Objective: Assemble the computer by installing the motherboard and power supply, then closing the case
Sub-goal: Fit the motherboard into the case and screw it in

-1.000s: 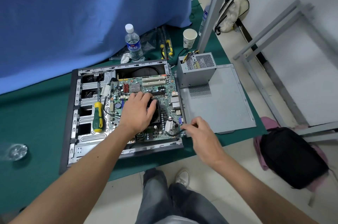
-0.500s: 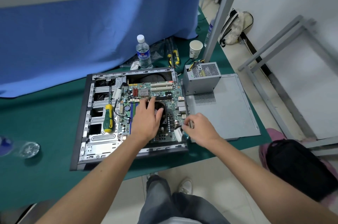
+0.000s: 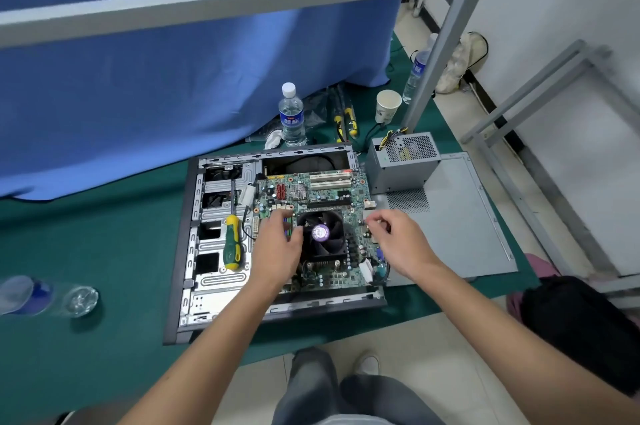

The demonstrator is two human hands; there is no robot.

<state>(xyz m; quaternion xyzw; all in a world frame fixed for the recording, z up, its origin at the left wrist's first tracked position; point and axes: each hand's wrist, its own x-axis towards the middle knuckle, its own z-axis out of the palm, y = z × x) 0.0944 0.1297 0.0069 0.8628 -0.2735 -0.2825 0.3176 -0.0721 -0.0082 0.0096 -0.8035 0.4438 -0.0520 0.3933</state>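
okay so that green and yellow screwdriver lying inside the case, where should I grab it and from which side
Take the screwdriver by its fat green-and-yellow handle, coming straight down from above. It lies flat on the drive-bay metal of the case, handle toward you and the thin shaft pointing away, so the handle is the thick, exposed part. The left hand is nearest, just to its right; the right hand is farther off.

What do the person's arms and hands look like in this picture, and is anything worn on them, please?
Both arms are bare up to the frame edge, with no sleeves showing. The left hand and right hand wear no gloves, and no watch, ring or wrist strap is visible.
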